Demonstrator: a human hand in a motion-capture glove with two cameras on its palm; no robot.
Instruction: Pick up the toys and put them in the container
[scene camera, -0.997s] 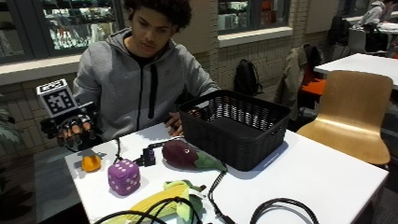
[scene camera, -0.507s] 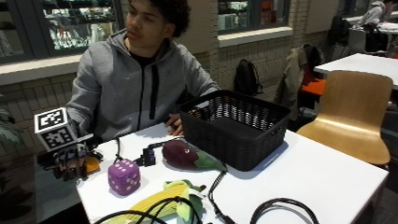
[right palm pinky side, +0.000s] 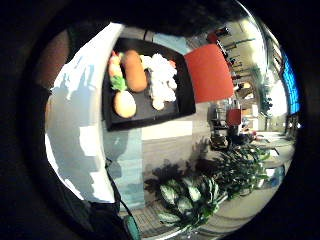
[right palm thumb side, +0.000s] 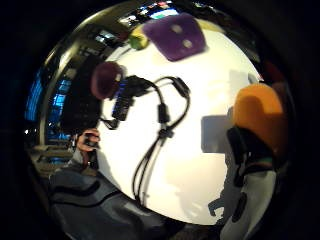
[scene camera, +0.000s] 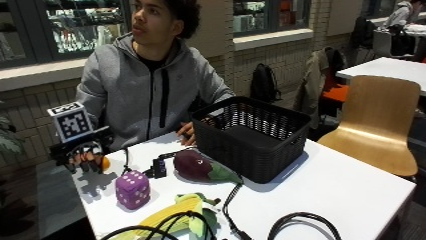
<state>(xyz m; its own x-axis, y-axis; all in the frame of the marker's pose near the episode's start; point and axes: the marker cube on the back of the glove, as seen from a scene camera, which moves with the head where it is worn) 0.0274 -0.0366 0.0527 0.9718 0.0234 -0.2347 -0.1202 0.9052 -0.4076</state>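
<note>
The fingers (scene camera: 86, 165) of the gloved right hand (scene camera: 81, 156) point downward over a small orange toy (scene camera: 105, 163) at the table's near-left corner. Whether they curl round the toy or only touch it cannot be told. In the thumb-side palm view the orange toy (right palm thumb side: 260, 117) sits right beside the palm, close to the table edge.

Just beside the hand, a purple plush die (scene camera: 133, 189) stands on the white table (scene camera: 346, 195). A dark plush eggplant (scene camera: 200, 166) lies between the die and the black woven basket (scene camera: 251, 136), touching the basket's base. A yellow plush corn (scene camera: 174, 216) lies at the front edge, with black cables (scene camera: 233, 210) looped across it. A small black device (scene camera: 158, 168) with its cable lies between die and eggplant.

The basket is open at the top and stands mid-table. The bare left hand (scene camera: 187, 135) rests beside its left wall. Bare tabletop extends to the right of the basket.

A wooden chair (scene camera: 376, 125) stands beyond the right edge. Brick wall, windows and further tables fill the background.
</note>
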